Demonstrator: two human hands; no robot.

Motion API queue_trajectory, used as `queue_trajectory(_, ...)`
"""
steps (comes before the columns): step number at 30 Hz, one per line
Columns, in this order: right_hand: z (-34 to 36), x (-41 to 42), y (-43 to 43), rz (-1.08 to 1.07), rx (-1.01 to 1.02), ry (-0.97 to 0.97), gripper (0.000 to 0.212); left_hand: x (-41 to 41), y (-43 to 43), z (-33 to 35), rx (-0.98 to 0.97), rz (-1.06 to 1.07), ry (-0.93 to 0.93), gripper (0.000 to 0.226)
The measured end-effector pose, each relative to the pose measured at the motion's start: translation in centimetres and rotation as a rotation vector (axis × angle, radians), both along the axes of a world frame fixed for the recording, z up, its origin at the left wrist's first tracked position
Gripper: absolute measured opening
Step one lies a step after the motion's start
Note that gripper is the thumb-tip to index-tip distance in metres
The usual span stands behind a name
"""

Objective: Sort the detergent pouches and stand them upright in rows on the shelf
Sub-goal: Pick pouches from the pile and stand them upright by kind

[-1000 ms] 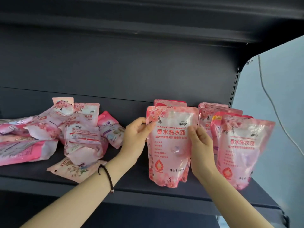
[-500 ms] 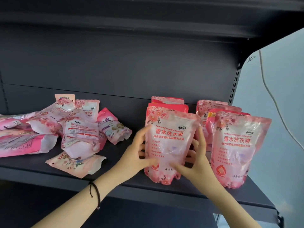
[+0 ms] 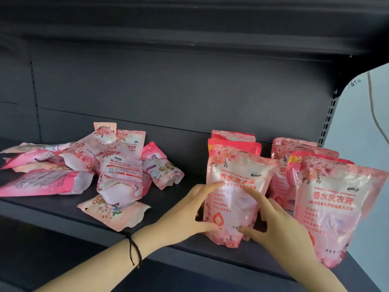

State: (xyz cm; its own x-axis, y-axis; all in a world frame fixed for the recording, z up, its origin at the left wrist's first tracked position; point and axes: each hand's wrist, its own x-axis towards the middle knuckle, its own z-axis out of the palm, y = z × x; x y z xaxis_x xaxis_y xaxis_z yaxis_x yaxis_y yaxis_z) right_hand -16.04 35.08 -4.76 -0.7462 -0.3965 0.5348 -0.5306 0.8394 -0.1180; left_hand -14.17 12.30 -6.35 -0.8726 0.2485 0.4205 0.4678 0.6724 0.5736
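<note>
A pink detergent pouch [image 3: 233,186] stands upright at the front of the middle row on the dark shelf [image 3: 63,209]. My left hand [image 3: 189,213] touches its left edge with spread fingers. My right hand [image 3: 273,224] rests against its lower right side, forefinger on the face and thumb at the base. Neither hand is curled round it. More upright pouches [image 3: 233,142] stand behind it. A second row stands to the right, fronted by another pink pouch [image 3: 334,207]. A loose pile of pouches [image 3: 101,165] lies flat at the left.
One flat pouch [image 3: 114,211] lies near the shelf's front edge, left of my left hand. The shelf's back panel [image 3: 189,91] rises behind the rows, and an upper shelf [image 3: 189,22] hangs overhead. A slotted upright [image 3: 328,123] and a cable [image 3: 374,114] are at the right.
The pouch I held up by its sides has come down onto the shelf in front of the middle row. My hands slid lower and their fingers opened against it.
</note>
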Motion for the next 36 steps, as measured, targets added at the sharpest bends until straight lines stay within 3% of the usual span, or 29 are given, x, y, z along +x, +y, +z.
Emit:
queue_trajectory(4,3.3,0.5,-0.5,-0.033,0.093,0.061,0.031,1.3,-3.7,2.7,-0.102,0.052,0.099,0.065)
queue_trajectory(6,5.2,0.9,-1.9,0.032,0.164,0.014,0.024,1.4,-6.2,4.6,-0.199,0.121,0.162,0.046)
queue_trajectory(9,8.0,1.8,-5.6,0.253,0.177,-0.01,0.019,0.5,-9.9,7.3,-0.571,0.263,0.395,0.027)
queue_trajectory(13,10.4,1.4,-12.5,0.361,0.323,0.08,0.021,-1.2,-15.0,9.7,-1.022,0.311,0.57,0.042)
queue_trajectory(15,11.4,0.4,-16.0,0.334,0.37,0.09,0.019,-1.7,-17.0,10.7,-1.222,0.344,0.571,0.048)
queue_trajectory(17,12.1,-0.9,-19.1,0.283,0.41,0.059,0.018,-1.9,-18.7,11.4,-1.305,0.362,0.539,0.047)
queue_trajectory(22,12.8,-5.2,-24.9,0.045,0.646,0.106,0.027,-3.4,-22.6,11.7,-1.377,0.382,0.353,0.037)
queue_trajectory(29,11.0,-10.8,-30.1,-0.144,0.901,0.163,0.025,-8.4,-26.6,10.6,-1.179,0.352,0.296,0.035)
queue_trajectory(36,9.6,-17.2,-32.0,-0.16,0.889,0.137,0.024,-12.8,-28.0,9.6,-1.049,0.352,0.271,0.038)
